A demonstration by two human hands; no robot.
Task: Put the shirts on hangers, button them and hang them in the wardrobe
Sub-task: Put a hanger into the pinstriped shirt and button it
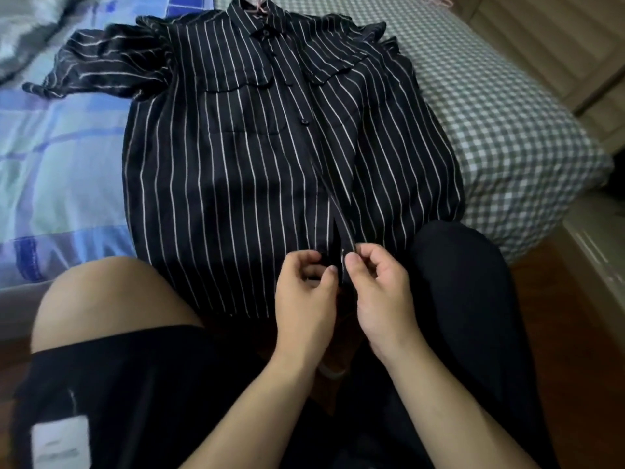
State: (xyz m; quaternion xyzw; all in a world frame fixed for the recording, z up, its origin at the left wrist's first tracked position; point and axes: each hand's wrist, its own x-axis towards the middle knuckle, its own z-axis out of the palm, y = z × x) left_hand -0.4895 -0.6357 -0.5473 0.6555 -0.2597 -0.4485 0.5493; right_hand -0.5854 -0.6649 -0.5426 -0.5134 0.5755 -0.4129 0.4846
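A black shirt with thin white stripes point(236, 157) lies face up on the bed, collar away from me and hem hanging over the near edge. A pink hanger hook point(260, 6) sticks out of the collar. The front placket is closed at the collar and chest buttons and gapes lower down. My left hand point(306, 292) pinches the left edge of the placket near the hem. My right hand point(378, 286) pinches the right edge just beside it, fingertips almost touching the left hand's.
The bed has a blue patchwork cover point(57, 157) on the left and a grey-green checked sheet point(500, 123) on the right. My knees flank the hem, left point(111, 299) bare, right point(463, 282) in dark cloth. Wooden floor point(581, 333) and pale furniture lie to the right.
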